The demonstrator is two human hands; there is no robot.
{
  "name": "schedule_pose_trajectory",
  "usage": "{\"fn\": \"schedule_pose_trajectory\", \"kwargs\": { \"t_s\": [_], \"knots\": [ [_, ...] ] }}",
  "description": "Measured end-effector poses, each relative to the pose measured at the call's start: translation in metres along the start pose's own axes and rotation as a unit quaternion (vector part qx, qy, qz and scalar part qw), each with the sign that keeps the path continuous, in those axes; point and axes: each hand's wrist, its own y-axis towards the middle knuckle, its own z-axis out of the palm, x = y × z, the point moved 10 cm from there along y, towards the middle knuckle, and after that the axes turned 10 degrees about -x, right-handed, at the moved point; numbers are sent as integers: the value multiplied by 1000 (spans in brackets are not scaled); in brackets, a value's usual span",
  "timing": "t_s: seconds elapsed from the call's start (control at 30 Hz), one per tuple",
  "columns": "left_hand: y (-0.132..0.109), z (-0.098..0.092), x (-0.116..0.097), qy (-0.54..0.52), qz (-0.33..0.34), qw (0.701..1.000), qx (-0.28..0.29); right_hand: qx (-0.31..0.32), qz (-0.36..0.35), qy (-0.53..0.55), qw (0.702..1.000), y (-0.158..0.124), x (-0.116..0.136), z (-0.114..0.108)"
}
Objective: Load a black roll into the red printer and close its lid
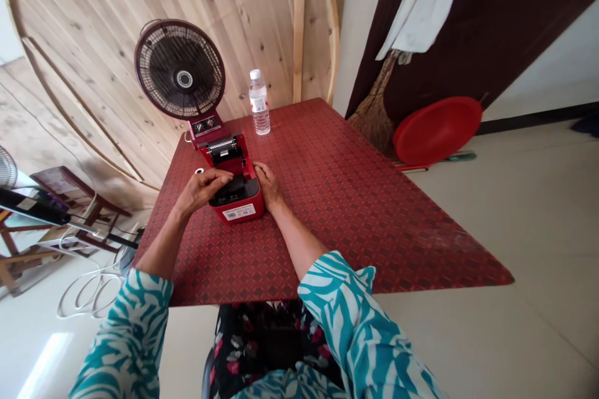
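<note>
On the table stands a small red and black thermal printer (239, 209), its lid (227, 151) raised and a white label with codes on its front. My left hand (206, 189) reaches over the printer's left side, thumb and fingers drawn together at the black inner part. Whatever those fingertips hold, if anything, is hidden. Against the right wall of the printer lies my right hand (267, 186), its fingers curved around the side and steadying it. A small white paper roll (199, 171) shows just behind my left hand, beside the printer.
A round fan (180, 72) stands close behind the printer, and a water bottle (259, 106) is at the table's back. The table (337, 199) has a patterned red cover. Right of it are a broom (377, 112) and red basin (437, 131); cables (88, 290) lie left.
</note>
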Motion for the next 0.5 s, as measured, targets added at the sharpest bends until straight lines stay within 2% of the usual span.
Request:
{"fn": "schedule_pose_trajectory", "kwargs": {
  "t_s": [0.17, 0.3, 0.4, 0.5],
  "knots": [
    [-40, -4, -2, -29, 76, 989, -124, -4, 13, 12, 1000, -2, -5, -3],
    [-51, -3, -11, 25, 145, 975, -167, 8, 36, 29, 999, -1, -10, -3],
    [-58, -4, -20, 91, 200, 957, -192, 8, 52, 26, 998, 18, -8, 4],
    [-63, -6, -23, 138, 224, 939, -220, 7, 46, 18, 999, 46, 6, 21]
  ]
}}
